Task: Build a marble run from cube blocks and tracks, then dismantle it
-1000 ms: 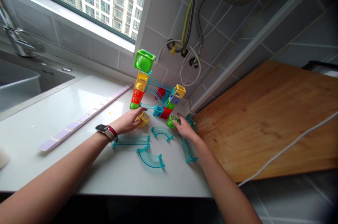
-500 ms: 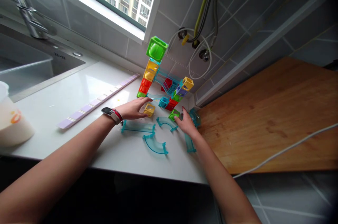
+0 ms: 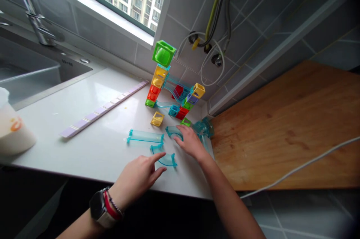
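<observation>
Left hand (image 3: pixel 137 177), thumb and forefinger parted, over curved translucent-teal plastic track (image 3: pixel 170 160); right hand (image 3: pixel 191 144), thumb and fingers apart, at arched translucent-teal plastic track (image 3: pixel 170 130).

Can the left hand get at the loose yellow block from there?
Probably yes: the left hand looks open, with only the low straight track and near curved track between it and the loose yellow block.

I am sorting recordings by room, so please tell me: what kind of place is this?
Most likely a kitchen: a sink with a shiny faucet is set into the white countertop, along a tiled wall.
</observation>
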The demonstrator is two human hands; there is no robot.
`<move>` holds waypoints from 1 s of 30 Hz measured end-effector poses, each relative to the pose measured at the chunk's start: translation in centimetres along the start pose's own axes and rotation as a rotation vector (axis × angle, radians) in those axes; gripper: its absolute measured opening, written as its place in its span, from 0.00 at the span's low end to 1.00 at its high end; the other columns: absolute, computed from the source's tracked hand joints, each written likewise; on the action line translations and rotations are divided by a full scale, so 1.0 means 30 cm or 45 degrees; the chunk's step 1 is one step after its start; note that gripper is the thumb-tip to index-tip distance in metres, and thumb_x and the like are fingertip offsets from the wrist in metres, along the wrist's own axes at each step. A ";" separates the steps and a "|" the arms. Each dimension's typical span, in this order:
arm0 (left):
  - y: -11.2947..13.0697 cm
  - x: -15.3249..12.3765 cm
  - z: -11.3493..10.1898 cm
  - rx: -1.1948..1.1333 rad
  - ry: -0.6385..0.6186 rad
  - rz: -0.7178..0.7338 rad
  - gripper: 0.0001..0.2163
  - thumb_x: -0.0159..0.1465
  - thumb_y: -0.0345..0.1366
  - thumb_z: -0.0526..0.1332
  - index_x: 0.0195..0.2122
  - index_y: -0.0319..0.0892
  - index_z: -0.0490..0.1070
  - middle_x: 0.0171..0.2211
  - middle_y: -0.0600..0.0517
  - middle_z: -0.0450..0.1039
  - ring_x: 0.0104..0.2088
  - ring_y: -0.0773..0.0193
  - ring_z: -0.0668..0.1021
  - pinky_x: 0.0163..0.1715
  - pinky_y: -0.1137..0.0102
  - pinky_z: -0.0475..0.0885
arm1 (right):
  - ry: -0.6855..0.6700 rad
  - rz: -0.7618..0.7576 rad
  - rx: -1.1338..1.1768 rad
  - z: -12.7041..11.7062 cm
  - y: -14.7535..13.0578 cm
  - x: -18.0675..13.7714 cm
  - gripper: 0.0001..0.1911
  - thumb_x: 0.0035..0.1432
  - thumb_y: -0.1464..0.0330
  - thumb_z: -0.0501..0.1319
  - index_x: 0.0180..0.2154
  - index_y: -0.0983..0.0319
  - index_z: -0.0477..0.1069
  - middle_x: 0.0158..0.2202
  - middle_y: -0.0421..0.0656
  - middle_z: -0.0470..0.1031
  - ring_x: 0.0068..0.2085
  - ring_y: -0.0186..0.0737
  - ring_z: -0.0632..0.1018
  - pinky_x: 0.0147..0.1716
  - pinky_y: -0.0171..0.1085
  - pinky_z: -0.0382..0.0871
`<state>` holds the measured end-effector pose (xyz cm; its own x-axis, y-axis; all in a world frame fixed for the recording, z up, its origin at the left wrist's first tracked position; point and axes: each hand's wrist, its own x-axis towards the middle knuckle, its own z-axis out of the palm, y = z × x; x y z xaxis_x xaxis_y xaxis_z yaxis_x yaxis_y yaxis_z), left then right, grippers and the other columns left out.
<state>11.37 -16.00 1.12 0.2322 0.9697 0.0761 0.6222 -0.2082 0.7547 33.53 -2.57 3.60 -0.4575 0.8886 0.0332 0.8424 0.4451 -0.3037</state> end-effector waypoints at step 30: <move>-0.023 0.061 -0.007 -0.080 0.341 -0.148 0.19 0.67 0.50 0.59 0.23 0.44 0.65 0.20 0.53 0.72 0.23 0.63 0.73 0.26 0.70 0.63 | 0.053 0.470 1.956 0.138 -0.146 -0.226 0.21 0.52 0.64 0.70 0.45 0.57 0.65 0.25 0.32 0.70 0.24 0.32 0.70 0.27 0.31 0.67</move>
<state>11.19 -14.05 0.88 -0.0484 0.9875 0.1498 0.5839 -0.0937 0.8064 31.77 -11.01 0.75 -0.2712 0.9320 -0.2404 -0.1909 -0.2969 -0.9356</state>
